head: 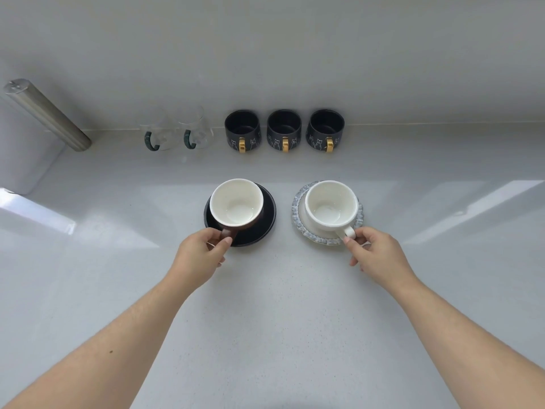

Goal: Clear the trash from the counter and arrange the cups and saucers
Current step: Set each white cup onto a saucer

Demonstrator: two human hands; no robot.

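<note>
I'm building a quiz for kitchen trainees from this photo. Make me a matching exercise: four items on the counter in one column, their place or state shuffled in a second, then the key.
Items
1. brown cup
2. white cup
3. glass mugs
4. black cat mugs

Places or states
A. row of three at the back wall
B. on the black saucer, left hand at its handle
C. clear pair with green handles
D. on the blue-rimmed saucer, right hand at its handle

Pairs: 1-B, 2-D, 3-C, 4-A
</note>
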